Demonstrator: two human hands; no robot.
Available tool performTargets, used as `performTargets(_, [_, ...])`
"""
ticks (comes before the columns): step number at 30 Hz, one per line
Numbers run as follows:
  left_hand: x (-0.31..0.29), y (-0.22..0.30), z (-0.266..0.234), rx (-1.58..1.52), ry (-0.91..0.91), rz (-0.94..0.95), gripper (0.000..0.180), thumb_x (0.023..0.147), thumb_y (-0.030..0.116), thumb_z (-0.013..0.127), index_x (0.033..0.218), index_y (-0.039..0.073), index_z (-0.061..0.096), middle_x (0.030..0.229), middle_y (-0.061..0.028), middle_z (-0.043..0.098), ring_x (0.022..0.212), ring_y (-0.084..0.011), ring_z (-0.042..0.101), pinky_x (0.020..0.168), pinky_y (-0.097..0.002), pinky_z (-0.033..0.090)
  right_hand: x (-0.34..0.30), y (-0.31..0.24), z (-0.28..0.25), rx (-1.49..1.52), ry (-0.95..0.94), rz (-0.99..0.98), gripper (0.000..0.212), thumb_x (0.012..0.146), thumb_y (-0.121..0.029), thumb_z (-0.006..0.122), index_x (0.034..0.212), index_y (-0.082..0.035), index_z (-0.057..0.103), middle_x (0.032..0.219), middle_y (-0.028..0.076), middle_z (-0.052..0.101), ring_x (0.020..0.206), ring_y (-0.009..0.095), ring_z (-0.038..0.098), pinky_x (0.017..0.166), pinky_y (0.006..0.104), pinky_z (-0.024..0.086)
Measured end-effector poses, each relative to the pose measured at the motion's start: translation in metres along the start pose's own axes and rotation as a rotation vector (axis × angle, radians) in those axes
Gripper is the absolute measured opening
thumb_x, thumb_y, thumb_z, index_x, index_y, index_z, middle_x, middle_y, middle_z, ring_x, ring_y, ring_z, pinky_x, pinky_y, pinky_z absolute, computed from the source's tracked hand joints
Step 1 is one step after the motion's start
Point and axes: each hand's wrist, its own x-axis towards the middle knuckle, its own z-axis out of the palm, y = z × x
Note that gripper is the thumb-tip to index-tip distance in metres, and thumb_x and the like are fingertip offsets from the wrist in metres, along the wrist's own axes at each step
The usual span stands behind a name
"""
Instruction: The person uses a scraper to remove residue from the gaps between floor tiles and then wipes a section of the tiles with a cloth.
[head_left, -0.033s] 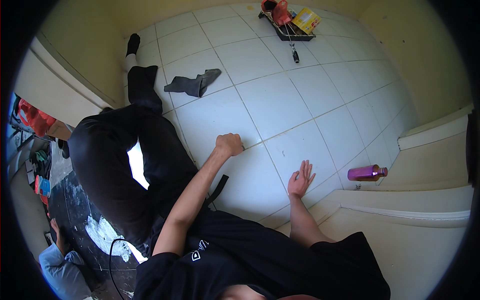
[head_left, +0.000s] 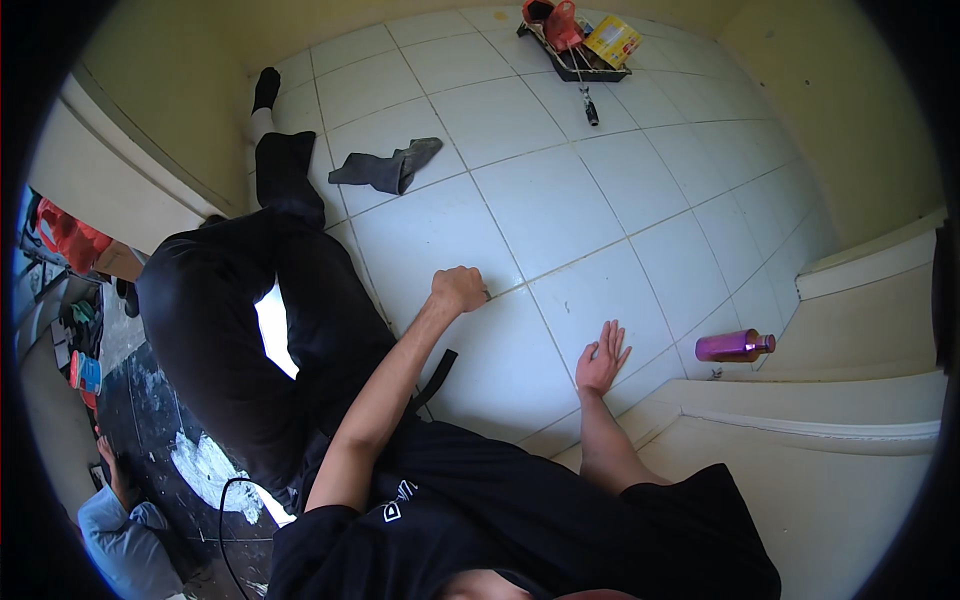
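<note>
My left hand (head_left: pixel 459 290) is closed in a fist low over the white tiled floor (head_left: pixel 560 210), near a grout line. A small dark bit shows at the edge of its fingers, too small to name. To the right, my right hand (head_left: pixel 600 362) lies flat on the tiles with its fingers stretched out, holding nothing. A purple metallic bottle (head_left: pixel 728 346) rests on its side beyond it. Farther off to the left is a crumpled dark grey cloth (head_left: pixel 385 168), out of reach of both fists and fingers.
A black paint tray (head_left: pixel 575 68) at the far side holds a red item, a yellow packet (head_left: pixel 613 41) and a roller handle (head_left: pixel 591 110). A white door frame (head_left: pixel 810 405) borders the right. Another person (head_left: pixel 125 535) is at lower left, beside white-smeared dark flooring.
</note>
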Motion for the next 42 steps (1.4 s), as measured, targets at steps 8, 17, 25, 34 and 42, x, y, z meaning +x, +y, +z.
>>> performTargets(8, [0.008,-0.001,0.008,0.008,0.029,-0.029,0.037,0.085,0.024,0.058,0.114,0.027,0.081,0.110,-0.0109,0.079,0.103,-0.0310,0.075,0.091,-0.0441,0.059,0.000,-0.001,-0.002,0.001,-0.002,0.007,0.059,0.097,-0.016,0.049,0.156,-0.010,0.047,0.168,0.004,0.038,0.157,0.025,0.029,0.130,0.0538,0.012])
performTargets(17, [0.007,-0.005,0.006,-0.011,0.023,-0.022,0.038,0.085,0.025,0.058,0.115,0.027,0.081,0.110,-0.0108,0.079,0.103,-0.0312,0.075,0.090,-0.0439,0.059,0.000,0.000,-0.001,0.004,-0.003,0.007,0.059,0.097,-0.016,0.048,0.156,-0.011,0.047,0.168,0.004,0.036,0.158,0.024,0.028,0.130,0.0537,0.011])
performTargets(25, [0.014,0.005,0.031,0.082,0.225,0.016,0.026,0.091,0.026,0.061,0.107,0.020,0.081,0.094,-0.0130,0.078,0.084,-0.0308,0.077,0.074,-0.0425,0.060,-0.001,-0.001,0.000,0.004,-0.009,0.010,0.059,0.097,-0.016,0.049,0.156,-0.011,0.046,0.168,0.004,0.037,0.158,0.025,0.028,0.130,0.0536,0.011])
performTargets(34, [0.016,0.007,0.050,0.046,0.301,0.124,0.037,0.088,0.021,0.061,0.122,0.013,0.073,0.085,-0.0167,0.076,0.076,-0.0348,0.076,0.064,-0.0455,0.059,0.000,0.000,0.000,-0.005,0.000,0.007,0.060,0.096,-0.016,0.049,0.156,-0.010,0.047,0.167,0.005,0.038,0.157,0.025,0.028,0.130,0.0528,0.011])
performTargets(42, [0.008,-0.006,0.022,0.033,0.328,0.116,0.055,0.088,0.018,0.061,0.144,0.018,0.063,0.090,-0.0150,0.077,0.082,-0.0327,0.077,0.072,-0.0459,0.060,0.000,-0.001,-0.001,0.000,-0.009,0.012,0.059,0.096,-0.016,0.049,0.155,-0.010,0.048,0.167,0.005,0.038,0.157,0.025,0.029,0.130,0.0530,0.012])
